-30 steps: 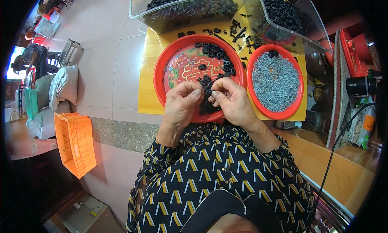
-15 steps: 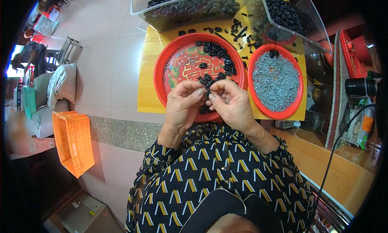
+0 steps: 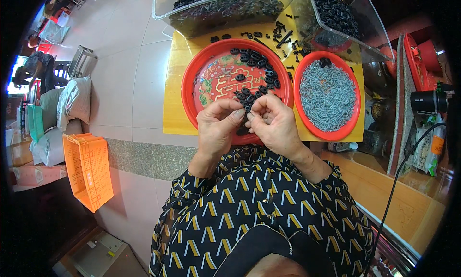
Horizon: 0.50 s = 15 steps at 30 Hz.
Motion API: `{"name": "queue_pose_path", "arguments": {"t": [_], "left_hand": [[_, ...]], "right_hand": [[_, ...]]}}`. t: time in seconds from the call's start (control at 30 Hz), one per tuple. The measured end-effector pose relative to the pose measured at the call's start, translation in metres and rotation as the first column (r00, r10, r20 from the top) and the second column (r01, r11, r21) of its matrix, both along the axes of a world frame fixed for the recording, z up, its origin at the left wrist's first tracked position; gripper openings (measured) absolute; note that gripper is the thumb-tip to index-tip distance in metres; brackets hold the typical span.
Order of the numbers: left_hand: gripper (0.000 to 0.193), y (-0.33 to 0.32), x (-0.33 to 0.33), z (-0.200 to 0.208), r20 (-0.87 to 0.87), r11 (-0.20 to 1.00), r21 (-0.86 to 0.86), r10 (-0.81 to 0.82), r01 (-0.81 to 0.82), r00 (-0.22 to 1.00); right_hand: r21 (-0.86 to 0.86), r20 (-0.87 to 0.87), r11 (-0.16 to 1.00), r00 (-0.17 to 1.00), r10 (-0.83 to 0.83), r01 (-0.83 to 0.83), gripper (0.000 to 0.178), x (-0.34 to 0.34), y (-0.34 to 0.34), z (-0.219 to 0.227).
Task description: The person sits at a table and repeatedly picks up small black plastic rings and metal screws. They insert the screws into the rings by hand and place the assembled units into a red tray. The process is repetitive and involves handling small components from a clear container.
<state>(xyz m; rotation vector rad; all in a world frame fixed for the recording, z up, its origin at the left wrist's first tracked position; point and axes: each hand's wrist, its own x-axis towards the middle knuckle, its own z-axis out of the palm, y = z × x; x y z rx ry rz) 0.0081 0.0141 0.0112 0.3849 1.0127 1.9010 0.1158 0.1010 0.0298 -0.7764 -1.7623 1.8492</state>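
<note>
Over the near edge of a round red tray (image 3: 188, 70), my left hand (image 3: 220, 125) and my right hand (image 3: 273, 123) meet with thumbs and forefingers pinched. Between the fingertips is a small black plastic piece (image 3: 247, 110), mostly hidden, with my left hand holding it. Whatever the right fingertips pinch is too small to make out. Several black oval two-hole pieces (image 3: 269, 73) lie along the tray's right side, and more sit just beyond my fingers. One black oval piece (image 3: 240, 77) lies by itself on the tray's patterned middle.
Right of it, a smaller red tray (image 3: 298, 97) holds many small silver screws (image 3: 328, 99). Clear plastic bins (image 3: 230, 10) of black parts stand behind, with loose black parts (image 3: 284, 39) on the yellow tabletop (image 3: 175, 104). An orange crate (image 3: 89, 171) stands at left.
The hands stay nearly in place, still pinched together. The left thumb and fingertips have shifted slightly, and the view has moved a little.
</note>
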Motion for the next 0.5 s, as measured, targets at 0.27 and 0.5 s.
{"name": "queue_pose_path", "arguments": {"t": [0.27, 0.5], "left_hand": [[0.011, 0.006, 0.016, -0.011, -0.164, 0.99, -0.079, 0.105, -0.119, 0.981], [0.019, 0.011, 0.011, -0.001, -0.043, 0.998, -0.056, 0.002, -0.004, 0.999]], "right_hand": [[0.008, -0.006, 1.0, 1.0, 0.01, -0.01, 0.007, -0.002, 0.007, -0.001], [-0.19, -0.045, 0.981, 0.998, 0.033, -0.041, 0.007, 0.003, 0.02, -0.002]]}}
